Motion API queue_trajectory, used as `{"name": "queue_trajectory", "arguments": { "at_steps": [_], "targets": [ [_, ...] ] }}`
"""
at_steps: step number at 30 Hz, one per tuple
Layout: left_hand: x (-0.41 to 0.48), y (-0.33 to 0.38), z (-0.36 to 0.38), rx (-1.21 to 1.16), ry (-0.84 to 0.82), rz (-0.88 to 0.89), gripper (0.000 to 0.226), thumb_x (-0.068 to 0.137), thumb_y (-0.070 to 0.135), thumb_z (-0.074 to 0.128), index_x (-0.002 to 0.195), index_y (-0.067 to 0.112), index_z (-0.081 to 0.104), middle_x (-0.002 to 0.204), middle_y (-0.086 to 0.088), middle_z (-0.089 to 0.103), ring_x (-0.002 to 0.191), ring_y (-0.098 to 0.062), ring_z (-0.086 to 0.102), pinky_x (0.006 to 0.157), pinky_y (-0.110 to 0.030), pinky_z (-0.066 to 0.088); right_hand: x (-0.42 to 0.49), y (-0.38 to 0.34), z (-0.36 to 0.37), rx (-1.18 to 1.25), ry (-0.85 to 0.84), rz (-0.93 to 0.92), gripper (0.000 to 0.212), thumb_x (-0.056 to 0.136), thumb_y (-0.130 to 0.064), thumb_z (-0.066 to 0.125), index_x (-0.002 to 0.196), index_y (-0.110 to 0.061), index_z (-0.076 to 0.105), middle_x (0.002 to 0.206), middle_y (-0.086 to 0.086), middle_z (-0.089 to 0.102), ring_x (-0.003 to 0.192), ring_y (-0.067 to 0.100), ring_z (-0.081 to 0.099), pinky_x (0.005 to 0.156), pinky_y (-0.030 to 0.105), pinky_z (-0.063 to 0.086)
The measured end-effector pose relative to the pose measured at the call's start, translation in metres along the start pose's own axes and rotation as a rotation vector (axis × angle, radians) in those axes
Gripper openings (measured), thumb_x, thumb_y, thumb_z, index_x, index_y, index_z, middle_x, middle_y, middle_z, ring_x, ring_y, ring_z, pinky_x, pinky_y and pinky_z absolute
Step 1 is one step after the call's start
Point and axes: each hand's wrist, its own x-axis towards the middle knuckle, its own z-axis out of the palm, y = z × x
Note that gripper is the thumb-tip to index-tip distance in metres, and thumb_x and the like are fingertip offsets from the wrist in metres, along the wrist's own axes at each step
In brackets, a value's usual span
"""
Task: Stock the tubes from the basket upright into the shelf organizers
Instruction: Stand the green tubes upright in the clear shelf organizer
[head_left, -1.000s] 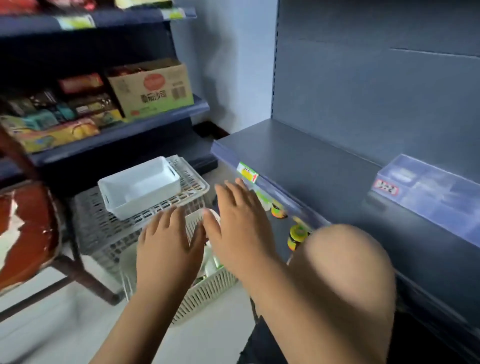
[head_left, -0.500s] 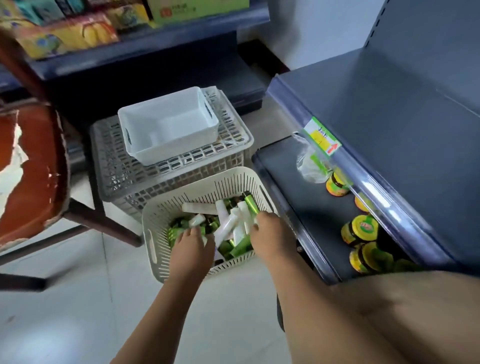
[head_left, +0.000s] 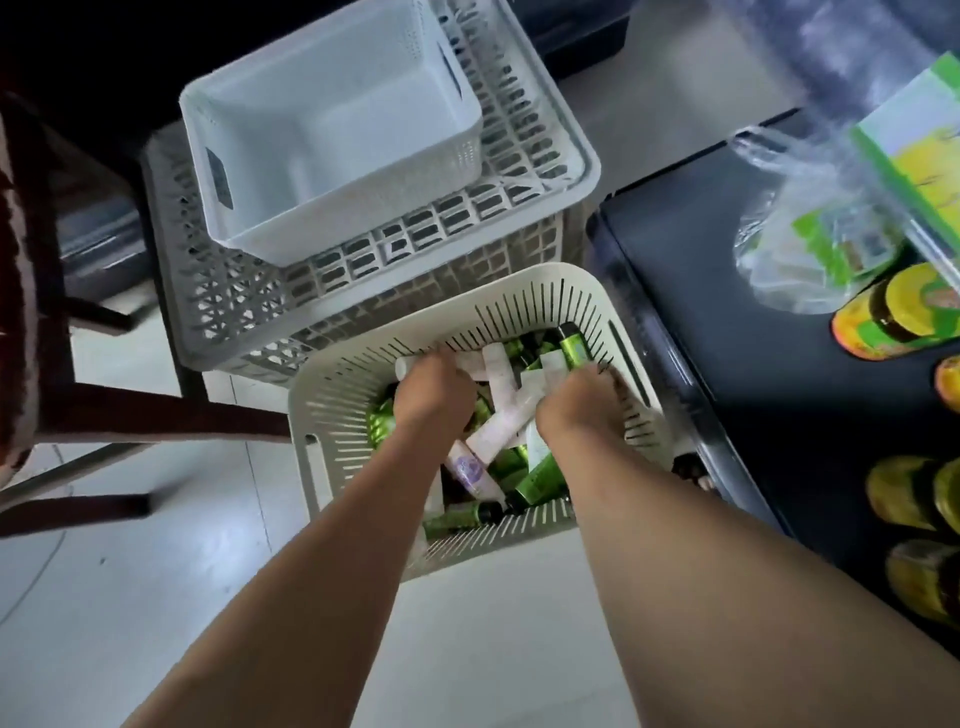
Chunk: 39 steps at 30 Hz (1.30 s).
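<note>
A cream slotted basket (head_left: 467, 322) stands on the floor, holding several green tubes (head_left: 574, 348) and white tubes (head_left: 498, 431) lying jumbled. Both my hands are down inside it, seen from the back. My left hand (head_left: 431, 395) curls over a white tube whose end sticks out to the left of its knuckles. My right hand (head_left: 576, 405) has its fingers curled into the pile at the basket's right side, around a white tube that runs under it; the fingertips are hidden. An empty white organizer bin (head_left: 332, 130) sits behind the basket.
The white bin rests on a grey lattice crate (head_left: 519, 208). A dark low shelf (head_left: 727, 312) at the right carries yellow-lidded jars (head_left: 904, 312) and a clear plastic bag (head_left: 810, 234). A brown chair (head_left: 31, 312) stands at the left on the pale floor.
My view has tipped down and closer to the basket. Both hands have gone from above the basket down into the tubes, and their fingers have curled in.
</note>
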Motion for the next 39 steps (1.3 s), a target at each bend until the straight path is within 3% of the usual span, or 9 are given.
{"name": "queue_trajectory", "arguments": {
  "at_steps": [3, 8, 13, 19, 26, 29, 32, 35, 39],
  "targets": [
    [0.01, -0.016, -0.003, 0.197, -0.043, 0.054, 0.018, 0.093, 0.02, 0.043, 0.097, 0.018, 0.061, 0.097, -0.008, 0.067, 0.084, -0.028, 0.063, 0.067, -0.033, 0.049, 0.01, -0.006, 0.012, 0.021, -0.022, 0.058, 0.043, 0.091, -0.014, 0.062, 0.132, -0.006, 0.052, 0.121, 0.016, 0.064, 0.1, 0.037, 0.067, 0.079, 0.049, 0.06],
    [0.004, -0.052, 0.005, 0.43, -0.225, 0.003, 0.029, 0.092, 0.023, 0.059, 0.12, 0.021, 0.064, 0.114, -0.005, 0.069, 0.105, -0.028, 0.067, 0.073, -0.035, 0.05, 0.017, 0.017, 0.012, -0.224, 0.049, -0.004, 0.023, 0.097, -0.007, 0.053, 0.119, -0.003, 0.056, 0.096, 0.017, 0.069, 0.085, 0.034, 0.07, 0.06, 0.037, 0.054],
    [-0.004, -0.068, 0.004, 0.45, -0.269, 0.047, 0.024, 0.087, 0.037, 0.065, 0.105, 0.023, 0.068, 0.09, 0.0, 0.066, 0.088, -0.025, 0.068, 0.069, -0.033, 0.053, 0.018, 0.015, 0.004, -0.345, 0.058, -0.078, 0.017, 0.098, -0.005, 0.052, 0.112, -0.001, 0.06, 0.096, 0.015, 0.069, 0.086, 0.031, 0.07, 0.057, 0.036, 0.048],
    [-0.019, -0.066, 0.002, 0.077, -0.3, 0.036, 0.011, 0.087, 0.029, 0.066, 0.095, 0.021, 0.069, 0.088, -0.005, 0.068, 0.078, -0.023, 0.065, 0.068, -0.036, 0.055, 0.012, 0.024, 0.0, -0.495, -0.056, -0.138, 0.011, 0.094, -0.002, 0.057, 0.093, -0.004, 0.067, 0.076, 0.01, 0.056, 0.081, 0.028, 0.068, 0.072, 0.038, 0.061],
    [-0.041, -0.057, -0.007, -0.245, -0.105, 0.046, 0.02, 0.082, 0.017, 0.078, 0.099, 0.027, 0.076, 0.076, 0.003, 0.071, 0.06, -0.013, 0.059, 0.051, -0.023, 0.045, 0.004, 0.033, -0.005, -0.43, 0.026, -0.122, 0.014, 0.1, -0.018, 0.057, 0.1, -0.006, 0.064, 0.071, 0.005, 0.047, 0.063, 0.02, 0.05, 0.05, 0.03, 0.041],
    [-0.052, -0.048, -0.014, -0.523, 0.009, -0.027, 0.021, 0.08, 0.018, 0.085, 0.097, 0.025, 0.076, 0.078, 0.002, 0.072, 0.056, -0.009, 0.056, 0.048, -0.02, 0.046, -0.014, 0.025, -0.007, -0.424, 0.03, -0.094, 0.022, 0.097, -0.022, 0.061, 0.102, -0.001, 0.054, 0.073, 0.008, 0.043, 0.064, 0.02, 0.058, 0.052, 0.032, 0.049],
    [-0.06, -0.039, -0.024, -0.775, 0.117, -0.11, 0.023, 0.076, 0.017, 0.089, 0.094, 0.023, 0.076, 0.082, 0.001, 0.075, 0.066, -0.01, 0.065, 0.062, -0.024, 0.057, -0.029, 0.007, -0.005, -0.351, 0.054, -0.127, 0.018, 0.102, -0.017, 0.05, 0.096, 0.0, 0.047, 0.077, 0.008, 0.044, 0.077, 0.021, 0.069, 0.048, 0.031, 0.043],
    [-0.067, -0.03, -0.039, -0.965, 0.159, -0.116, 0.017, 0.078, 0.015, 0.087, 0.092, 0.015, 0.077, 0.081, -0.002, 0.077, 0.072, -0.013, 0.068, 0.07, -0.028, 0.059, -0.041, -0.013, -0.012, -0.18, 0.074, -0.179, 0.015, 0.103, -0.01, 0.046, 0.111, -0.003, 0.056, 0.1, 0.011, 0.066, 0.092, 0.028, 0.071, 0.062, 0.036, 0.054],
    [-0.084, -0.018, -0.064, -1.163, 0.14, -0.092, 0.013, 0.077, 0.019, 0.088, 0.082, 0.013, 0.077, 0.08, -0.007, 0.075, 0.075, -0.021, 0.068, 0.077, -0.036, 0.058, -0.059, -0.033, -0.052, -0.067, 0.142, -0.299, 0.014, 0.099, -0.004, 0.05, 0.103, -0.004, 0.063, 0.096, 0.013, 0.071, 0.089, 0.032, 0.071, 0.066, 0.037, 0.058]
  ]
}}
